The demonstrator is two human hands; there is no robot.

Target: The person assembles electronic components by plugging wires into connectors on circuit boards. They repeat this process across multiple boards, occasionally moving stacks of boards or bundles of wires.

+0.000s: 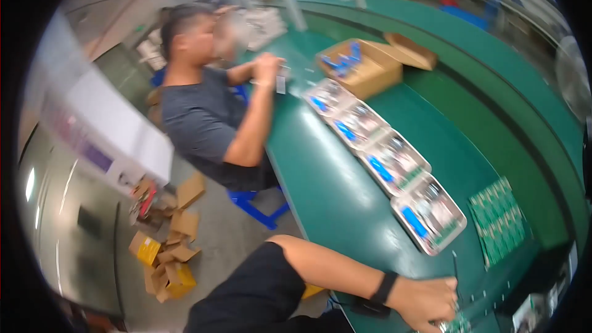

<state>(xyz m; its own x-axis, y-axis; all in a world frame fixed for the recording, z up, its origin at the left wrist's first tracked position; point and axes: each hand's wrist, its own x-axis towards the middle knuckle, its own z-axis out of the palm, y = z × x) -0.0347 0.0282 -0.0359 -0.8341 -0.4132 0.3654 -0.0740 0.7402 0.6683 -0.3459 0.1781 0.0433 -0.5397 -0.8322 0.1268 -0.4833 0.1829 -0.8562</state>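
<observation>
My left hand, with a black band round its wrist, reaches across the near end of the green table. Its fingers are curled, closed on a small green circuit board at the lower edge of the view; the fingers partly cover it. Just beyond the fingertips a thin dark stick-like thing points away from me; its kind is too blurred to tell. A larger panel of green circuit boards lies to the right, apart from the hand. My right hand is out of view.
Several pale trays with blue and silver parts run in a row up the table. Behind them stands an open cardboard box with blue parts. A co-worker sits at the left edge. Cardboard boxes lie on the floor.
</observation>
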